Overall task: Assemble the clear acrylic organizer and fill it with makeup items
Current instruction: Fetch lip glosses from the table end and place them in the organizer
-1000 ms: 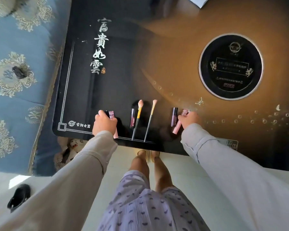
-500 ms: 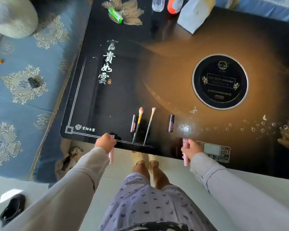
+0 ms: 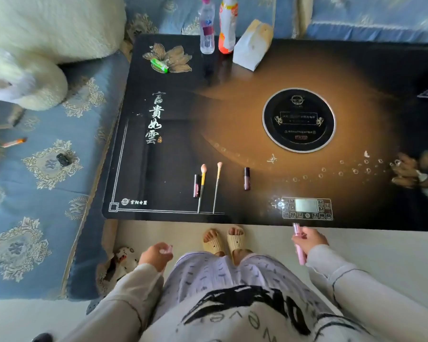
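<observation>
Head view: the left hand curls round a small pink item, and the right hand grips a pink tube. Both hands are just off the near edge of the black table. Near that edge lie a yellow-handled brush and a thin brush. A dark gloss tube is just left of them, and another gloss tube is to their right.

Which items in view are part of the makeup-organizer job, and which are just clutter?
Job: yellow-handled brush, silver-handled brush, left gloss tube, right gloss tube, pink tube in right hand, pink item in left hand.
Clutter: water bottle, orange bottle, white bag, green packet, plush toy.
</observation>
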`<state>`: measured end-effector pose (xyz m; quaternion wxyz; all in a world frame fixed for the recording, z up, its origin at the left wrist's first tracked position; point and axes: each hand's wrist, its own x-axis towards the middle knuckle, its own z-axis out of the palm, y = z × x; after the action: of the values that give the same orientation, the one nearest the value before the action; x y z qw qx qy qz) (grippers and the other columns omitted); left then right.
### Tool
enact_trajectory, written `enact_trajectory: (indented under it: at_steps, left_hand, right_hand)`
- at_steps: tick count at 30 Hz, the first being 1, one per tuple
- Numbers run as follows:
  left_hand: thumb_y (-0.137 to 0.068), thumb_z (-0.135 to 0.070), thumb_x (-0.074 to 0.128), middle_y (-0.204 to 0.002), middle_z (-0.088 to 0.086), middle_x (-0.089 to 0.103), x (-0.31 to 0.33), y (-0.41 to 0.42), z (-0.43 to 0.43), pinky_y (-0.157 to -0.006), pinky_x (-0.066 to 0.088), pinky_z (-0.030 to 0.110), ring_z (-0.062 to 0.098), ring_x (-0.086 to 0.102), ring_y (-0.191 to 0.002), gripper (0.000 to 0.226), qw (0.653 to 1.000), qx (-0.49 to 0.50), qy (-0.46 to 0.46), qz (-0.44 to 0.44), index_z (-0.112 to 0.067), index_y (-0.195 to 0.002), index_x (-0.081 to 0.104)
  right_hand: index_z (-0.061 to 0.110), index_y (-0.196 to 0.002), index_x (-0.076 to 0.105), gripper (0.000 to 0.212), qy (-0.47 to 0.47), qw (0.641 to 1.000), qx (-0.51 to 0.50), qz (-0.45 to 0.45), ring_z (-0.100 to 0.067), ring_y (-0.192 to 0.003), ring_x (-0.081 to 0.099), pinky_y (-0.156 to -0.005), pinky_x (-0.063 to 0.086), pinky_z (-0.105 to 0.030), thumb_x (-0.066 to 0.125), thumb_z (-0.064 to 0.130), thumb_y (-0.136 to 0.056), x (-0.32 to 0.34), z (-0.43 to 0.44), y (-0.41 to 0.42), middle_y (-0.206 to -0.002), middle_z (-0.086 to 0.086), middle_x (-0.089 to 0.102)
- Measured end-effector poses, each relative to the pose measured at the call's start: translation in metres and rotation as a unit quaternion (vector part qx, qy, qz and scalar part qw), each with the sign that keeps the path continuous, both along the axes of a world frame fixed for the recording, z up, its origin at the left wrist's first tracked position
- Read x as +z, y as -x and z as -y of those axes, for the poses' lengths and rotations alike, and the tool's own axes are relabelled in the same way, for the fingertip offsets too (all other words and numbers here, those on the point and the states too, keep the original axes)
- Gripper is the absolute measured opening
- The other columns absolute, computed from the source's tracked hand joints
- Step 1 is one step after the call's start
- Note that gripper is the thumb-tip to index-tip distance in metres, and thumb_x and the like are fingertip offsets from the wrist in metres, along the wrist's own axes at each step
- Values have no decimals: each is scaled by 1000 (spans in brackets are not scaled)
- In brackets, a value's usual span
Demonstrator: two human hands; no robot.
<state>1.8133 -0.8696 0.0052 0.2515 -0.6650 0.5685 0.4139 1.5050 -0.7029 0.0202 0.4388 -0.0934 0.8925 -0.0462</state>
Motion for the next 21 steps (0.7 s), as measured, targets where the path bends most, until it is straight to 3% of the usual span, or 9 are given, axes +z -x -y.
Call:
enact_trajectory:
  at_steps: [2, 6, 8, 10, 12, 15, 18, 21]
  left_hand:
    - [-88, -16, 58, -124, 14, 63, -2, 4, 5, -93, 42, 28, 31, 57, -115, 33, 1000, -16, 1, -11, -7, -119, 60]
    - [-87, -14, 59, -124, 16, 63, -4, 31, 14, -95, 41, 27, 31, 56, -117, 32, 997, -68, 5, -21, -6, -118, 61]
    - [-87, -16, 58, -120, 16, 65, -1, 53, 14, -93, 42, 27, 31, 58, -114, 29, 993, -114, 10, -28, -7, -114, 63]
    - [-86, -15, 58, -119, 13, 65, 1, 78, 12, -92, 43, 27, 30, 59, -112, 30, 985, -166, 3, -43, -10, -116, 63]
    - [-86, -14, 57, -122, 11, 64, 2, 103, 8, -95, 42, 27, 29, 58, -115, 33, 973, -220, -15, -62, -12, -119, 62]
    - [-87, -17, 56, -124, 7, 64, 4, 140, -1, -97, 41, 27, 26, 56, -118, 34, 951, -303, -20, -55, -14, -120, 61]
    - [-89, -19, 51, -128, 6, 61, 4, 174, -18, -100, 39, 29, 24, 54, -120, 32, 924, -378, -29, -47, -12, -119, 61]
    - [-89, -17, 55, -132, 4, 59, 6, 206, -44, -102, 37, 26, 22, 52, -124, 35, 906, -420, -31, -48, -14, -124, 59]
  right_hand:
    - [-2, -107, 61, 25, 1, 999, -34, -1, -35, -103, 61, -85, 46, -31, 52, 14, -89, 2, -17, -6, -109, -21, 67]
    - [-3, -107, 60, 23, 31, 989, -147, 12, -31, -76, 61, -64, 46, -29, 52, 8, -89, 1, -62, -29, -93, -22, 67]
    - [-7, -106, 60, 22, 36, 978, -203, 13, -28, -71, 56, -66, 49, -34, 54, 3, -88, 0, -89, -41, -86, -20, 62]
    - [-7, -98, 60, 17, 17, 971, -236, 21, -32, -77, 62, -76, 50, -37, 55, 5, -87, -1, -116, -51, -90, -22, 64]
    - [-1, -94, 59, 14, -17, 967, -253, 33, -35, -94, 64, -76, 46, -31, 54, 9, -88, 2, -139, -60, -102, -23, 66]
    - [-2, -105, 60, 24, -54, 958, -280, 34, -31, -106, 60, -81, 44, -28, 51, 15, -90, 2, -172, -73, -115, -20, 64]
    - [-4, -110, 59, 29, -48, 938, -341, 35, -31, -109, 58, -85, 43, -29, 51, 15, -91, 4, -200, -82, -118, -21, 63]
    - [-5, -109, 60, 27, -23, 912, -408, 42, -31, -104, 61, -76, 40, -28, 53, 13, -89, 2, -230, -87, -114, -21, 65]
